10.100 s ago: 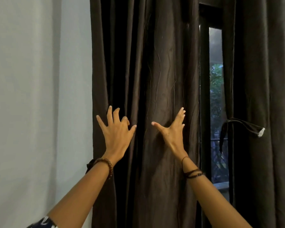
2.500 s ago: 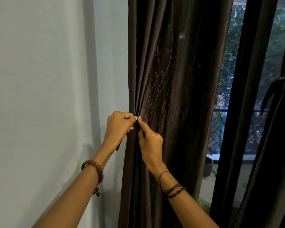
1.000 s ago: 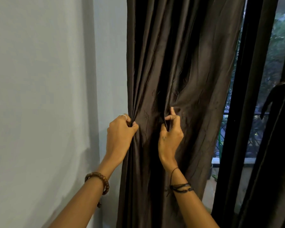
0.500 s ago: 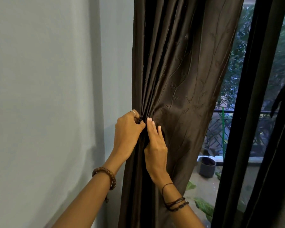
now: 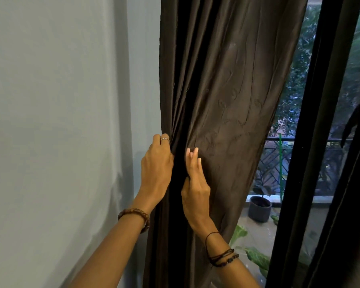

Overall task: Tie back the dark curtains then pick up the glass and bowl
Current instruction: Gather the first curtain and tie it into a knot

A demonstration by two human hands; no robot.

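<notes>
Left hand (image 5: 157, 169) grips gathered curtain (image 5: 222, 90) edge (right hand (image 5: 195, 190) flat against folds).

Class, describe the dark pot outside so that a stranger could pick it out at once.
Start at the dark curtain bunched beside the pale wall. Look past its lower right edge, through the glass, to the balcony floor below the railing. There stands the pot: round and dark grey, unlike the green leaves nearer the glass.
</notes>
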